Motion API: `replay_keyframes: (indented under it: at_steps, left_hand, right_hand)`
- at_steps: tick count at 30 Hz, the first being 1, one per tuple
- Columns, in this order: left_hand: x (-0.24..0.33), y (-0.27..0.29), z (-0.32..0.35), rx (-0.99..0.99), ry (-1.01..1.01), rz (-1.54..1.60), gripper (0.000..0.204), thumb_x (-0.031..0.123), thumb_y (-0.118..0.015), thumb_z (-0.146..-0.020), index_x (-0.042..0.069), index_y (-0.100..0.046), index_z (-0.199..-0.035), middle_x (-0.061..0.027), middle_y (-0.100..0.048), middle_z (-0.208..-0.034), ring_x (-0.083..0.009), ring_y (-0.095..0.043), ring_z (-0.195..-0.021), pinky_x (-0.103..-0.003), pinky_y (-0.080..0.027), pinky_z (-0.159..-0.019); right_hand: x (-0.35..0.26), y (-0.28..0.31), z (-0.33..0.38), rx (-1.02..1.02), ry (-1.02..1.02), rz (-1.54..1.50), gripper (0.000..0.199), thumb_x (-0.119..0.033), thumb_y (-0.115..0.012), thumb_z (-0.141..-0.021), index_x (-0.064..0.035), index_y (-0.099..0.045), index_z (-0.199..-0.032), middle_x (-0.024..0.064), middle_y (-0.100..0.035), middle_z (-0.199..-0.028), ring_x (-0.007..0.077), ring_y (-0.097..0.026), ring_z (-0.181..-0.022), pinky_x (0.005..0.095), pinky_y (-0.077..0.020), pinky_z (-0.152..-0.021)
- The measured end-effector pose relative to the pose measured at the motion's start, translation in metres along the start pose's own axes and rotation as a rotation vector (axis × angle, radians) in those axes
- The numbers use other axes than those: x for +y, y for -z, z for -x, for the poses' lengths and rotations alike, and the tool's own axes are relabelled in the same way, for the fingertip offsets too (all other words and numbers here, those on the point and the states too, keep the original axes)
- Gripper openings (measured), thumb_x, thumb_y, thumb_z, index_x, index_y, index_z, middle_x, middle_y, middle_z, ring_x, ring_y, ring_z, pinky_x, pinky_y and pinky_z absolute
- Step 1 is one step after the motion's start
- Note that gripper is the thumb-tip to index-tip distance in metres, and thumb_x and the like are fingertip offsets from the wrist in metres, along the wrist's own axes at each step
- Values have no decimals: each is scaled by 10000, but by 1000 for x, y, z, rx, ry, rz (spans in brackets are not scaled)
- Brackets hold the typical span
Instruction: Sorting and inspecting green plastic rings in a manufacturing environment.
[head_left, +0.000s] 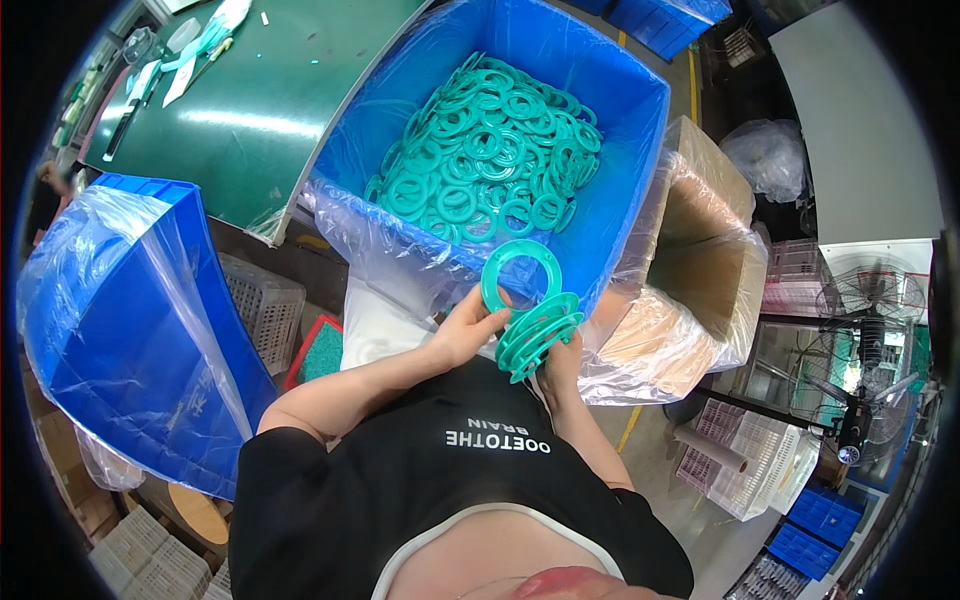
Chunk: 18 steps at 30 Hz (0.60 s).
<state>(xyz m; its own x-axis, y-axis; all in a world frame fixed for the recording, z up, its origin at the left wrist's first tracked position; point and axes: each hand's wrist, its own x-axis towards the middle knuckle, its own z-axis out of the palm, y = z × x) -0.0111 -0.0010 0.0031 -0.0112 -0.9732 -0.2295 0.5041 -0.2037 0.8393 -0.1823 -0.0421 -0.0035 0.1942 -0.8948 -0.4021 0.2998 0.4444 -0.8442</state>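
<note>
My left hand [466, 330] is closed on the lower edge of a flat green plastic ring [492, 278], thumb on top. Just right of it, my right hand [562, 366] grips a loose stack of several green rings [532, 342] at its side, its fingers partly hidden behind them. The single ring's lower edge overlaps the top of the stack in this view. Both hands are in front of my body, at the near side of a large blue bin [335, 165] lined with clear plastic. Inside the bin lies a heap of similar green rings [485, 146].
A green-topped table [260, 75] stands at the far left, with a knife [122, 128] on it. Another plastic-covered blue bin [150, 320] is at my left. To the right are an open cardboard box [705, 250] in plastic, a fan [865, 350] and white crates [745, 455].
</note>
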Motion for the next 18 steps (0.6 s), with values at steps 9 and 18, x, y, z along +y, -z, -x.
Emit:
replay_keyframes:
  at_steps: [9,18]
  left_hand:
    - [50,18,-5,-78,157,-214,358,373,-482,-979,60,-656,-990,-1,-609,-808,-44,-554,-679,-212,-458,-560]
    - [53,27,-15,-182,285,-177,260,314,-520,-969,77,-594,-891,51,-541,-731,-44,-537,-646,-240,-453,-551]
  right_hand:
    - [-23,20,-13,-244,-6,326,168,3,-663,-732,11,-628,-896,88,-652,-778,177,-630,-612,287,-531,-545]
    - [-32,16,-11,-282,48,408,80,-19,-655,-761,20,-640,-830,69,-626,-676,153,-606,-551,262,-491,-481]
